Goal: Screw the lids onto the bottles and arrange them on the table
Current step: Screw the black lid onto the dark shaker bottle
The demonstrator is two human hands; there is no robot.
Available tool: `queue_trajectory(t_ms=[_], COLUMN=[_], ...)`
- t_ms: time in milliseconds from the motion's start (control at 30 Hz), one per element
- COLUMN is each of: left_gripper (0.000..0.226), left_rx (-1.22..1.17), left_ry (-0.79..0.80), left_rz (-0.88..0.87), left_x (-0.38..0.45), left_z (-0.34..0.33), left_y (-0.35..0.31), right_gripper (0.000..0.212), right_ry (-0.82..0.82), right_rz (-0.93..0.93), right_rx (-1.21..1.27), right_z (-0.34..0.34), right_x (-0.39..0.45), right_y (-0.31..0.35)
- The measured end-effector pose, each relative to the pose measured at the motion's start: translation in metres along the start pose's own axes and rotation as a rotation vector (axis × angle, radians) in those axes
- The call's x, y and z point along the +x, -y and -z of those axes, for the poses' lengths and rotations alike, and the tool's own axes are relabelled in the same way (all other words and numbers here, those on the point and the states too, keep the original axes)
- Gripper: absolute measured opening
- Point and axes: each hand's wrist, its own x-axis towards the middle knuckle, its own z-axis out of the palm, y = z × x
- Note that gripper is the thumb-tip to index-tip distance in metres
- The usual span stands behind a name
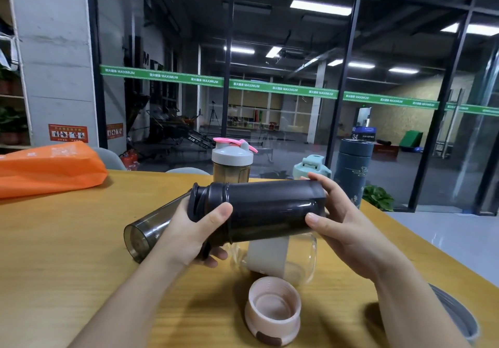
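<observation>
I hold a dark smoky bottle (pixel 267 210) sideways above the wooden table (pixel 59 242). My left hand (pixel 194 229) grips its black lid (pixel 198 202) at the left end. My right hand (pixel 340 221) grips the bottle's base end. Under it lies a clear glass bottle with a grey sleeve (pixel 280 258) on its side, and a pink lid (pixel 272 310) rests open side up near the front. Another smoky bottle (pixel 148 229) lies on its side to the left, without a lid in view.
At the back stand a shaker with a grey and pink lid (pixel 232 158), a teal-lidded bottle (pixel 312 168) and a dark blue flask (pixel 353 169). An orange bag (pixel 51 169) lies back left. A grey rim (pixel 459 318) shows at the right table edge.
</observation>
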Motion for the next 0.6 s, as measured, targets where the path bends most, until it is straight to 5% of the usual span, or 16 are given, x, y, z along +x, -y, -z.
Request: queue_trajectory(t_ms=[233, 400, 533, 600], left_gripper=[0.119, 0.093, 0.101, 0.102], left_rx=[0.004, 0.008, -0.011, -0.010], left_ry=[-0.013, -0.030, -0.010, -0.009], left_rz=[-0.150, -0.278, -0.288, -0.287], left_x=[-0.002, -0.003, -0.003, -0.002], left_z=[0.002, 0.001, 0.000, 0.000], left_y=[0.006, 0.005, 0.003, 0.004], right_gripper=[0.070, 0.059, 0.042, 0.051], right_ry=[-0.056, -0.138, -0.199, -0.189], right_rz=[-0.044, -0.119, -0.135, -0.158], right_rx=[-0.120, -0.157, -0.205, -0.205], right_z=[0.004, -0.006, -0.012, -0.012], right_x=[0.001, 0.004, 0.004, 0.004], right_y=[-0.001, -0.001, 0.001, 0.002])
